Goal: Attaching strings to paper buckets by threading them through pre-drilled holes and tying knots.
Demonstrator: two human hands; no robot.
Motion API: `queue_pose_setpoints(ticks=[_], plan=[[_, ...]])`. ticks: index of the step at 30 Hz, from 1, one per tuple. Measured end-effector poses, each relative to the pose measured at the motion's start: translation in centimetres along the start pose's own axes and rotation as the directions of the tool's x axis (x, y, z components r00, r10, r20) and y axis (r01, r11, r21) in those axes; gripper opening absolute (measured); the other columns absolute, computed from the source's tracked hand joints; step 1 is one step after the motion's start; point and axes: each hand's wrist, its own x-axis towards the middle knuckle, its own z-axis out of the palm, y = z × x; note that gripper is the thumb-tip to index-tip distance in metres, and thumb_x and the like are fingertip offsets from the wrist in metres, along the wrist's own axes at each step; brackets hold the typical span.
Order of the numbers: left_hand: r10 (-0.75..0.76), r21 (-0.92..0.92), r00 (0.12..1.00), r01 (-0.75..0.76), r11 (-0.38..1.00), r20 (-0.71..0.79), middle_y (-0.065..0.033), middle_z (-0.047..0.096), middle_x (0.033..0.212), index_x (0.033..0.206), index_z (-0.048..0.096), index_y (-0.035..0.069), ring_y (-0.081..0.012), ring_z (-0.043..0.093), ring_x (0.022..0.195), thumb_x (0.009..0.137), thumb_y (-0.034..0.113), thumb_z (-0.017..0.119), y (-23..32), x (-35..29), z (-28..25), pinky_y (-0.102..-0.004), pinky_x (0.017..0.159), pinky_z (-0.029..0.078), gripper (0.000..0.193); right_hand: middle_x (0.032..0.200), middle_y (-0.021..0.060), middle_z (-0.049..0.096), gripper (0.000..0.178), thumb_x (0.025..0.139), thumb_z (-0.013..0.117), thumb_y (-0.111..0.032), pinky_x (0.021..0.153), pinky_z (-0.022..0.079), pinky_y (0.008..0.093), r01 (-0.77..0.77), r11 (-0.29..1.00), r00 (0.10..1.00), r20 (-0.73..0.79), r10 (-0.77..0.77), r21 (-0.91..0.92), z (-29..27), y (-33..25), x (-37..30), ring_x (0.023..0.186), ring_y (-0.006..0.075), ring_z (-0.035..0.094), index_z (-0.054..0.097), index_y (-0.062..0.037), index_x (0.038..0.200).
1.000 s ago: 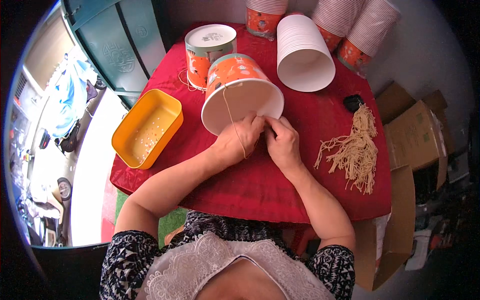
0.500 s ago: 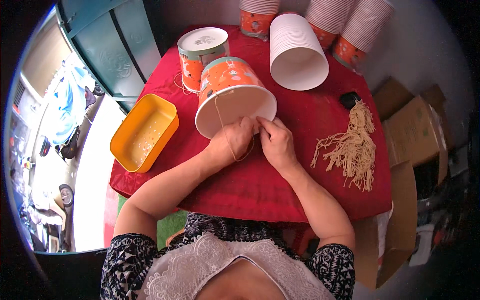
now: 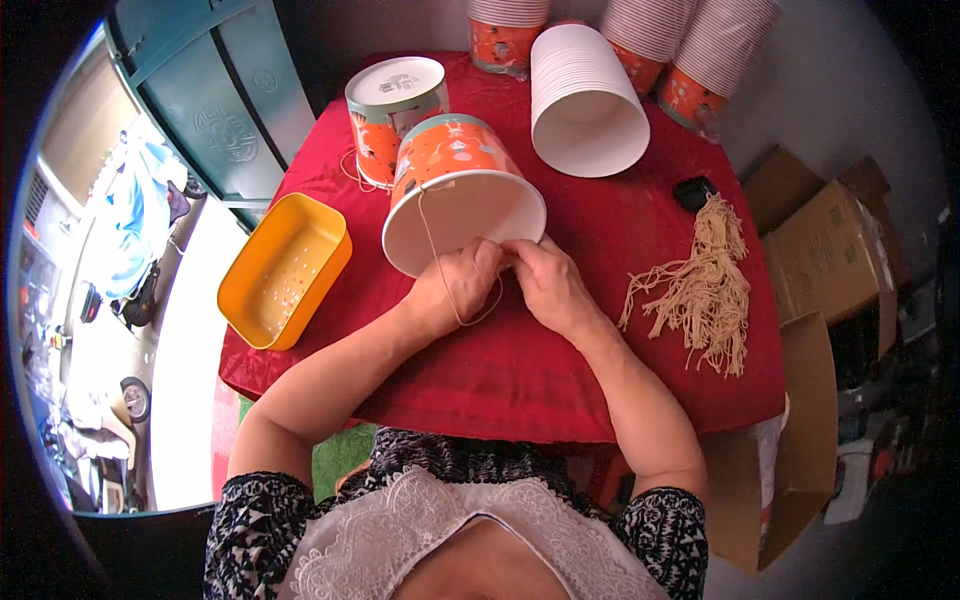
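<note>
An orange paper bucket with a green band lies tilted on its side, its white mouth facing me. A thin beige cord runs from the left of its rim, across my wrist, and loops up to my fingertips. My left hand is closed in a pinch on the cord at the lower rim. Against it, my right hand also pinches the cord there, fingertips touching the rim's edge. The exact spot between the fingertips is hidden. Behind stands an upside-down orange bucket with cord beside it.
A yellow tub holding small white bits sits at left on the red tablecloth. To the right lies a bundle of beige cords. Nested white buckets lie behind, more stacks beyond. Cardboard boxes stand right of the table.
My right fingers have drawn in closer to my left fingertips at the rim. The whole view has shifted slightly; the bucket keeps its tilt.
</note>
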Motion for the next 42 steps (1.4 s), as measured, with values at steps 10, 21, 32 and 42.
queue_pose_setpoints(ticks=[10, 21, 32, 42], plan=[[-0.235, -0.402, 0.972, 0.224, 0.888, 0.023, -0.0216, 0.062, 0.080, 0.089, 0.057, -0.002, -0.0396, 0.063, 0.074, 0.087, 0.011, 0.061, -0.2, 0.4, -1.5, -0.0441, 0.065, 0.051, 0.013, 0.088, 0.0222, 0.062, 0.011, 0.083, 0.061, -0.003, 0.071, 0.051, 0.0453, -0.025, 0.999, 1.000, -0.020, 0.024, -0.034, 0.2, -0.3, -0.1, 0.083, 0.0394, 0.062, 0.060, 0.0006, 0.094], [-0.329, -0.499, 0.943, 0.306, 0.811, 0.044, -0.0237, 0.062, 0.079, 0.083, 0.059, -0.005, -0.0391, 0.062, 0.076, 0.079, 0.005, 0.063, -0.3, 0.7, -1.4, -0.0431, 0.068, 0.050, 0.011, 0.082, 0.0173, 0.059, 0.009, 0.078, 0.064, 0.003, 0.065, 0.050, 0.0403, 0.086, 0.993, 0.996, 0.004, -0.086, -0.076, 0.1, 0.0, -0.2, 0.075, 0.0336, 0.061, 0.058, 0.0013, 0.085], [-0.391, -0.343, 0.914, 0.403, 0.848, 0.105, -0.0259, 0.063, 0.086, 0.089, 0.059, -0.004, -0.0405, 0.063, 0.083, 0.086, 0.014, 0.062, -0.6, 0.9, -1.8, -0.0436, 0.070, 0.049, 0.018, 0.090, 0.0265, 0.053, 0.008, 0.077, 0.058, 0.004, 0.072, 0.049, 0.0490, 0.095, 0.984, 0.990, 0.118, -0.077, -0.150, -0.1, -1.0, -0.2, 0.084, 0.0434, 0.058, 0.053, 0.0056, 0.083], [-0.386, -0.653, 0.785, 0.619, 0.437, 0.485, -0.0018, 0.060, 0.073, 0.093, 0.065, 0.000, -0.0130, 0.055, 0.063, 0.088, 0.021, 0.064, -0.6, 1.6, -3.7, -0.0290, 0.056, 0.045, 0.021, 0.097, 0.0258, 0.052, 0.012, 0.073, 0.054, 0.007, 0.074, 0.046, 0.0488, 0.125, 0.988, 0.991, 0.065, -0.120, -0.092, 0.1, -0.5, -0.3, 0.087, 0.0449, 0.055, 0.051, 0.0060, 0.085]])
